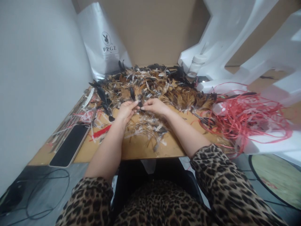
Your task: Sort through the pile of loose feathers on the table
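Both hands meet at the front of a wide heap of brown and black feathers on the wooden table. My left hand is closed in a pinch on a dark feather. Close beside it, my right hand pinches the same dark feather with thumb and forefinger. Below the hands lie loose pale feather scraps. Left of my left hand is a group of long black feathers.
A phone lies at the table's left front, near a red strip and thin sticks. Tangled red ribbon covers the right side. Behind the heap stand a silver bag and a clear jar. A wall rises at left.
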